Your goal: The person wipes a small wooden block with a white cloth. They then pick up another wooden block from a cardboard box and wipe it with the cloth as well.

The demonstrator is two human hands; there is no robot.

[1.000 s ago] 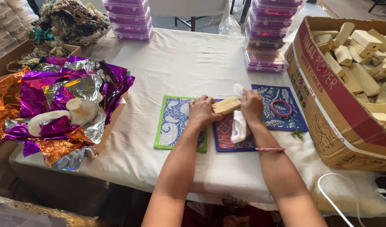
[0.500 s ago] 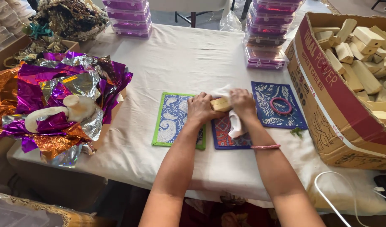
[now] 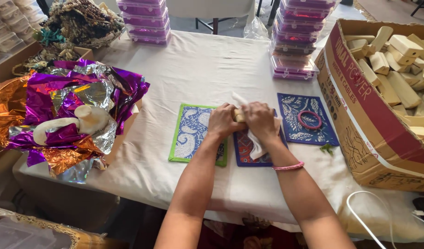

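Left hand (image 3: 225,122) and right hand (image 3: 259,121) meet above the red mat (image 3: 249,154), both closed on a small wooden block (image 3: 239,115) wrapped in white cloth (image 3: 257,146). A green-edged mat (image 3: 193,133) lies left, a blue mat (image 3: 306,120) with a red ring (image 3: 309,119) right; the box (image 3: 359,115) stands farther right.

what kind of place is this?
Likely a small craft or gift-packing workspace: a cloth-covered table with a cardboard box of wooden blocks, stacked purple-lidded clear boxes and crumpled metallic foil wrap. Both hands hold a wooden piece.

left hand (image 3: 225,122) and right hand (image 3: 259,121) clasped together
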